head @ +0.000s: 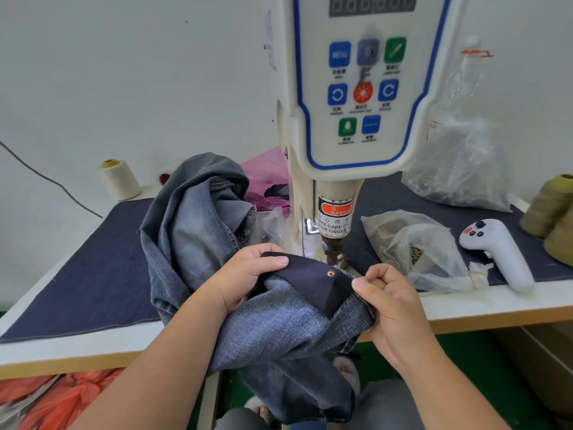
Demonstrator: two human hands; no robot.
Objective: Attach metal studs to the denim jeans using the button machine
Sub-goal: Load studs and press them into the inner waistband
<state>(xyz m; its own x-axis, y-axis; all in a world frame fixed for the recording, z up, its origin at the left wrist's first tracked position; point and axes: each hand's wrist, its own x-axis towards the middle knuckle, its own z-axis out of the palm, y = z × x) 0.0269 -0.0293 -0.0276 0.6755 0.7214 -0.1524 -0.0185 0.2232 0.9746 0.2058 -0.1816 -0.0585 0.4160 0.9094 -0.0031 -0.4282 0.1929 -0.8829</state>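
Note:
The blue denim jeans [198, 231] lie bunched on the table and hang over its front edge. A dark flap of the jeans [313, 280] is stretched flat just in front of the button machine's punch head [333, 243]. A small metal stud [331, 274] with a red dot of light on it sits in that flap. My left hand [248, 274] grips the flap's left side, thumb on top. My right hand [390, 302] pinches the flap's right edge between thumb and curled fingers. The white button machine [366, 88] with its button panel rises directly behind.
Clear plastic bags of metal parts [412, 249] lie right of the machine, with a larger bag [462, 169] behind. A white handheld controller [496, 252] rests at right. Thread cones stand at the back left [119, 180] and far right [552, 209]. Dark cloth [93, 268] covers the table.

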